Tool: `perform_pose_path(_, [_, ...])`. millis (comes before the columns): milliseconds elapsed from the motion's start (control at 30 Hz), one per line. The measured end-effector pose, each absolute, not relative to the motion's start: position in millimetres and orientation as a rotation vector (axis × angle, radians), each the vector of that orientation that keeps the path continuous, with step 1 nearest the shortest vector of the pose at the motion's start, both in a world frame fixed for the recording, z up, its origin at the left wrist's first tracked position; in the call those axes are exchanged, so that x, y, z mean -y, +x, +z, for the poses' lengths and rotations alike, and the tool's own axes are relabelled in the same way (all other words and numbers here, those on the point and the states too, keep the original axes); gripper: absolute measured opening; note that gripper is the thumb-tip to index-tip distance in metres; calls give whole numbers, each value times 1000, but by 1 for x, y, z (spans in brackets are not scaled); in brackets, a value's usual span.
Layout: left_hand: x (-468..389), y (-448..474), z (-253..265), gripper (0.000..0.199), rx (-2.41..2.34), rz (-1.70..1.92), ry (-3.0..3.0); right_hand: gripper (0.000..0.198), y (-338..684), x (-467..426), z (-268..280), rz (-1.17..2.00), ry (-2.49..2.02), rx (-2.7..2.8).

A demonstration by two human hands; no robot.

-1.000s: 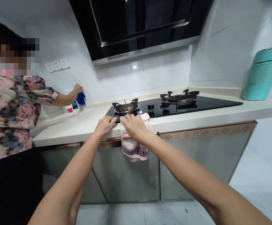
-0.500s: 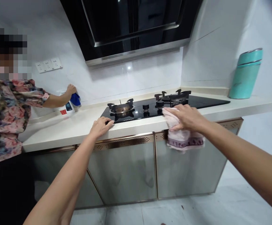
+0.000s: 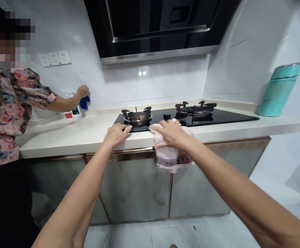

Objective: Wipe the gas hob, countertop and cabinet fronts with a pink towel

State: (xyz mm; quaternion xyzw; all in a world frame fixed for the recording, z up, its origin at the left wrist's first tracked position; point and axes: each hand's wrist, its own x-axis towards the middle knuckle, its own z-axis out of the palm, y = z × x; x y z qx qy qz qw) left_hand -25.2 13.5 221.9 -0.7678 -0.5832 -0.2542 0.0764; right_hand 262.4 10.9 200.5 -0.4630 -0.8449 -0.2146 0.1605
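My right hand (image 3: pixel 171 135) presses a pink towel (image 3: pixel 172 159) flat on the front edge of the cream countertop (image 3: pixel 77 132), just in front of the black glass hob (image 3: pixel 227 116). The towel's lower part hangs over the cabinet front. My left hand (image 3: pixel 116 133) rests palm down on the counter edge near the hob's left burner (image 3: pixel 137 117), holding nothing.
At the left stands another person in a floral top, one hand (image 3: pixel 82 92) holding a blue cloth (image 3: pixel 85 102) by a spray bottle (image 3: pixel 73 111) at the wall. A teal canister (image 3: pixel 279 90) stands at the right. A black range hood (image 3: pixel 160 27) hangs above. Grey cabinet doors (image 3: pixel 134 186) lie below.
My right hand slid the pink towel right along the counter edge, then back left toward the middle of the hob. My left hand stayed put. The other person's hand rose slightly.
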Motion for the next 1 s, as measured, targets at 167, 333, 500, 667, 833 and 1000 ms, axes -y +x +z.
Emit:
perform_pose_path(167, [-18,-34,224,65,1750,-815,-2294,97,149,0,215,-699,-1210,2478])
perform_pose_path(333, [-26,-41,224,70,1735,-949,-2264,92,126,-4,211,-665,-1064,2430])
perform_pose_path(500, [-29,-43,225,73,1751,-898,-2297,89,186,-10,206,-549,-1034,2450])
perform_pose_path(667, [-31,-45,226,72,1773,-891,-2274,99,296,-18,200,-477,-1244,2367])
perform_pose_path(833, [-29,-43,227,69,1729,-807,-2280,107,413,-25,191,-464,-1545,2218])
perform_pose_path(1000, [-25,-38,227,70,1756,-770,-2251,116,468,-33,190,-403,-1759,2143])
